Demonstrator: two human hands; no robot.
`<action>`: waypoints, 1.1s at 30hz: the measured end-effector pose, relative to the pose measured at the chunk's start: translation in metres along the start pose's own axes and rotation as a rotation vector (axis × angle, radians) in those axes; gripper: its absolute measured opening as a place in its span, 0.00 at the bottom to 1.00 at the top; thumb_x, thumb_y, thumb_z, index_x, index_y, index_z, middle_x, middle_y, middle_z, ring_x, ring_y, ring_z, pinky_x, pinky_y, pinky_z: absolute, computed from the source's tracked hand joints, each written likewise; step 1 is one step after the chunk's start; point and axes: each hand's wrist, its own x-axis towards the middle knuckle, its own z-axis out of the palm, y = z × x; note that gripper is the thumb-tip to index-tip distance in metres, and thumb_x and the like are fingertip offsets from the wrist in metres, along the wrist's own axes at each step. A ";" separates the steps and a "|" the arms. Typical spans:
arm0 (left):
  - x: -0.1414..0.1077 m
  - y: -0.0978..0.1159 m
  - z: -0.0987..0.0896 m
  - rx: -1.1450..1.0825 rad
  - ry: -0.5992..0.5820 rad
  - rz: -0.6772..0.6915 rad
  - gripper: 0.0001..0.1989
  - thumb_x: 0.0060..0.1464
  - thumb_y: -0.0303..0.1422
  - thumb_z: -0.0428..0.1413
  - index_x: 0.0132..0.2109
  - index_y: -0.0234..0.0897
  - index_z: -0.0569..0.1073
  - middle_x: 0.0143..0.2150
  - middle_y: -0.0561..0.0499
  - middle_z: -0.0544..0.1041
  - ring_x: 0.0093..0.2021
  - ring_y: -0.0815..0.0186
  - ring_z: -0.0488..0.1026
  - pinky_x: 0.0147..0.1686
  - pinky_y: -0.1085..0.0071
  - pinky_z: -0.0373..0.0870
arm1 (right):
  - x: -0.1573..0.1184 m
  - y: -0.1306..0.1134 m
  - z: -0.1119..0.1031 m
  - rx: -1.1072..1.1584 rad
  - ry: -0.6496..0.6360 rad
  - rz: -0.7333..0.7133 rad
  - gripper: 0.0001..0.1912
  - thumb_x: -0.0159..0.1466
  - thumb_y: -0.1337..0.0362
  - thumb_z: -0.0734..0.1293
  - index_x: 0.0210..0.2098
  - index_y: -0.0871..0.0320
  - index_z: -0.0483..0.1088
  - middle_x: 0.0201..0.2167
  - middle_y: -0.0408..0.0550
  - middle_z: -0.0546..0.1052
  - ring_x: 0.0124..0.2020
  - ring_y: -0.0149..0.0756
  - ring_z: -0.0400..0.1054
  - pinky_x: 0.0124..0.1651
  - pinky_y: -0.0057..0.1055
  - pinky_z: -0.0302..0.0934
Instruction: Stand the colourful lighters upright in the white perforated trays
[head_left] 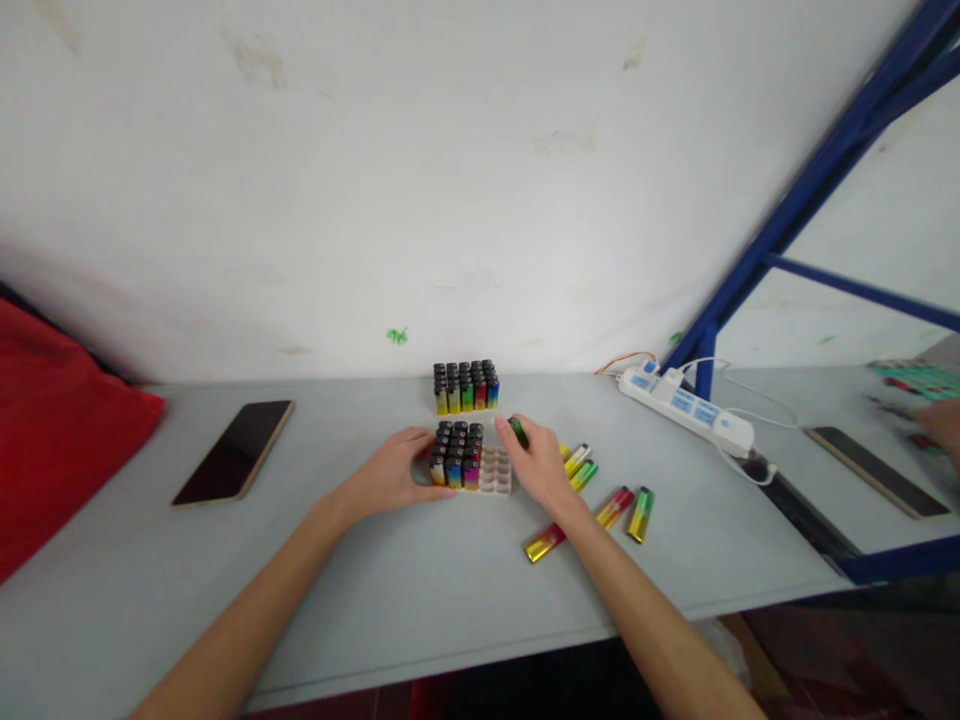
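My left hand (394, 468) grips the left side of a pale tray (495, 490), thumb at its front and fingers behind. Several upright lighters (455, 455) with black tops and coloured bodies fill the tray's left part. Bare round sockets show on its right. A lighter with a green body (518, 433) is held in my right hand (538, 468), over the tray's right end; its lower part is hidden by the fingers. Loose lighters (640, 515) in green, yellow and red lie around my right wrist, some partly covered by the forearm.
Behind the tray stands a full block of lighters (466, 388) near the wall. A phone (234, 453) lies at left beside red cloth (60, 430). To the right are a power strip (686, 408) with cables, a blue metal frame (750, 262) and another person's hand (943, 425).
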 end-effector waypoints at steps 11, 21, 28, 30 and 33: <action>0.001 0.003 -0.002 -0.023 -0.017 0.020 0.28 0.51 0.53 0.74 0.52 0.40 0.84 0.51 0.42 0.86 0.52 0.43 0.83 0.56 0.52 0.79 | 0.001 0.006 0.000 -0.025 0.012 0.018 0.20 0.76 0.46 0.60 0.32 0.50 0.61 0.24 0.38 0.67 0.29 0.37 0.60 0.36 0.33 0.53; 0.000 -0.001 0.000 0.005 -0.017 0.020 0.32 0.51 0.54 0.74 0.55 0.39 0.83 0.55 0.40 0.86 0.55 0.44 0.82 0.59 0.54 0.78 | 0.006 0.017 -0.004 -0.202 -0.065 -0.186 0.30 0.83 0.43 0.57 0.27 0.50 0.61 0.29 0.47 0.74 0.35 0.42 0.70 0.45 0.36 0.65; -0.001 0.004 -0.002 0.026 -0.033 0.000 0.30 0.52 0.53 0.73 0.54 0.36 0.83 0.53 0.40 0.85 0.54 0.44 0.81 0.58 0.55 0.78 | 0.010 0.029 -0.003 -0.228 -0.132 -0.201 0.22 0.85 0.52 0.60 0.34 0.52 0.66 0.31 0.47 0.80 0.36 0.41 0.75 0.43 0.34 0.62; -0.001 0.004 -0.002 0.025 -0.036 -0.015 0.30 0.52 0.53 0.73 0.52 0.36 0.83 0.52 0.40 0.85 0.53 0.45 0.81 0.58 0.54 0.78 | 0.010 0.031 -0.001 -0.261 -0.201 -0.250 0.18 0.83 0.56 0.64 0.36 0.52 0.68 0.33 0.46 0.79 0.36 0.41 0.74 0.43 0.33 0.63; -0.001 0.003 -0.002 0.026 -0.039 -0.023 0.29 0.51 0.54 0.73 0.50 0.37 0.83 0.51 0.41 0.85 0.52 0.46 0.81 0.56 0.55 0.78 | 0.009 0.032 0.000 -0.331 -0.289 -0.291 0.09 0.79 0.61 0.70 0.40 0.54 0.72 0.40 0.48 0.79 0.40 0.41 0.73 0.46 0.34 0.66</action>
